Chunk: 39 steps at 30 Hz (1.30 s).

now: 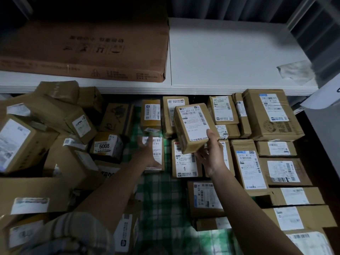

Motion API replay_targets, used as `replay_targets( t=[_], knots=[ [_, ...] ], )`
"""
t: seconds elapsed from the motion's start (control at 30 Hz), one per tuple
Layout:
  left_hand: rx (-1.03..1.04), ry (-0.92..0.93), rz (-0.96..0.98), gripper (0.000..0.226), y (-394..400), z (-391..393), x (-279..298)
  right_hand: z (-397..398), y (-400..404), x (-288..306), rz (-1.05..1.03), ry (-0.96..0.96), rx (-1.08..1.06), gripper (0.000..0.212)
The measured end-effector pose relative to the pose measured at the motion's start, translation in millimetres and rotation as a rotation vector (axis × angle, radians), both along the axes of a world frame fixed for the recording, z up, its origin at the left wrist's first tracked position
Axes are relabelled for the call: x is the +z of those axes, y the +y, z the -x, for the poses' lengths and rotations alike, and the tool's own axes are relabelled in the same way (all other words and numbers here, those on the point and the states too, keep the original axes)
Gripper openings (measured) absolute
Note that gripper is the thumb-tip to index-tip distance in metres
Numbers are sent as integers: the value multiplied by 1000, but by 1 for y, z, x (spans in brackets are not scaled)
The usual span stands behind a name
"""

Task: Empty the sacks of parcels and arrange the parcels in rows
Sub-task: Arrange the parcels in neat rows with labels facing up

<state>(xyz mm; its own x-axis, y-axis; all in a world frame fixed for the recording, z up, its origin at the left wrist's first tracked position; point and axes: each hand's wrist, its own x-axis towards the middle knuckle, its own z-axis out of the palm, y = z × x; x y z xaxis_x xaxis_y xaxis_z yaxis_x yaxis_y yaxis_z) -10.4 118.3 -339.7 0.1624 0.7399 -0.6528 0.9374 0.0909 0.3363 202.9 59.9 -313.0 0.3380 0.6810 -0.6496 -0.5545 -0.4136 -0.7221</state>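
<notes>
The right hand [211, 155] has its grip clamped on the near end of a small labelled parcel [195, 126], thumb on the label, holding it raised with its long axis running away from the person. Directly beneath lie the arranged rows of parcels [253, 162] on the checked cloth [161, 199]. Left of the grip, the left hand [147, 150], blurred, fingers apart, reaches over bare cloth toward the unsorted heap [55, 137].

We see dim room, light pooling low. White shelf [230, 57] spans back, large brown carton [88, 50] on its left. Corrugated wall [220, 8] behind. Green checked cloth [161, 199] covers floor.
</notes>
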Motion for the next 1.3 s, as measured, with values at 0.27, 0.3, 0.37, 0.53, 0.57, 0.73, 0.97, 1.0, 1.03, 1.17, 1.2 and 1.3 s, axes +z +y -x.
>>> replay_targets(
  t=[0.27, 0.3, 0.37, 0.53, 0.57, 0.73, 0.97, 1.0, 1.03, 1.17, 1.2, 1.3],
  knots=[
    [366, -263, -116, 128, 8, 2, -6, -1, 3, -5, 8, 18, -16, 76],
    [437, -297, -122, 124, 9, 1, -7, -2, 4, -5, 8, 16, -16, 77],
    [535, -304, -77, 107, 9, 3, -7, -2, 4, -5, 6, 15, -16, 78],
    [517, -327, 53, 64, 16, 7, -22, -4, 5, -5, 0, 17, -20, 74],
    [512, -344, 48, 61, 17, 7, -27, -4, 5, -5, 2, 17, -21, 75],
    [514, -382, 35, 52, 16, 1, -23, -3, 3, -4, 11, 11, -27, 83],
    [572, -374, 70, 48, 27, 3, -21, 0, 0, -1, -19, 65, -50, 65],
    [598, -385, 65, 52, 30, 3, -18, 1, -1, 0, -19, 73, -55, 65],
    [618, -403, 39, 62, 36, 2, -15, 1, -1, 1, -20, 73, -59, 65],
    [598, -432, -39, 100, 57, 0, 0, 3, 7, 5, -21, 77, -60, 68],
    [586, -436, -34, 101, 62, 1, 1, 4, 10, 6, -30, 101, -72, 70],
    [564, -499, -24, 98, 73, 2, -2, 8, 23, 8, -76, 220, -136, 82]
  ],
)
